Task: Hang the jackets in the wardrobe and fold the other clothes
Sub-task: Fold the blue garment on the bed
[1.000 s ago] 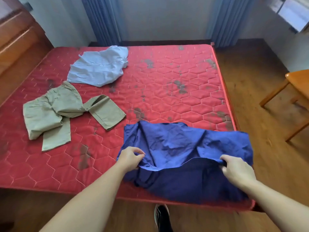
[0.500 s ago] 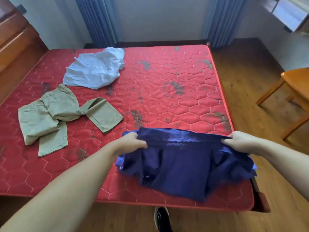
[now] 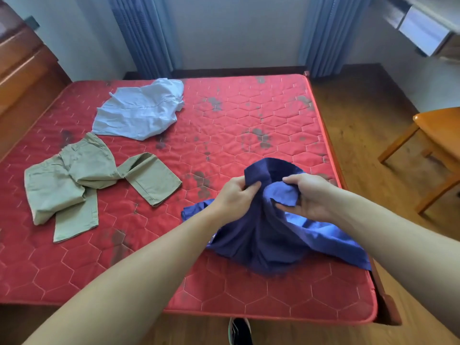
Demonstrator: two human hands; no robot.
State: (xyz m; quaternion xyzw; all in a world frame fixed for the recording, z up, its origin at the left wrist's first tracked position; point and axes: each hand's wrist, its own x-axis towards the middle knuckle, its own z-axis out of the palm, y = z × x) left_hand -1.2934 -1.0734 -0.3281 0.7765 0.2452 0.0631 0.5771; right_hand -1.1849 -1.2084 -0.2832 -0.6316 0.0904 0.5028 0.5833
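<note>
Head view: red quilted mattress (image 3: 249, 115) carries khaki trousers (image 3: 74, 180) and pale blue shirt (image 3: 142, 110) at left. Navy garment (image 3: 268, 235) lies near right corner, bunched upward, gripped by left hand (image 3: 236, 195) and right hand (image 3: 308, 197).

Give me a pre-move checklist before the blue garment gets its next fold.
1. Left hand grips the blue garment: ok.
2. Right hand holds the bunched top of it: ok.
3. Garment lying flat for a fold: not ok, gathered and lifted in the middle.
4. Garment fully on the red mattress: not ok, one corner reaches the right edge.
5. Khaki trousers and pale blue shirt apart from the blue garment: ok.
6. Whether it is a jacket: cannot tell.
</note>
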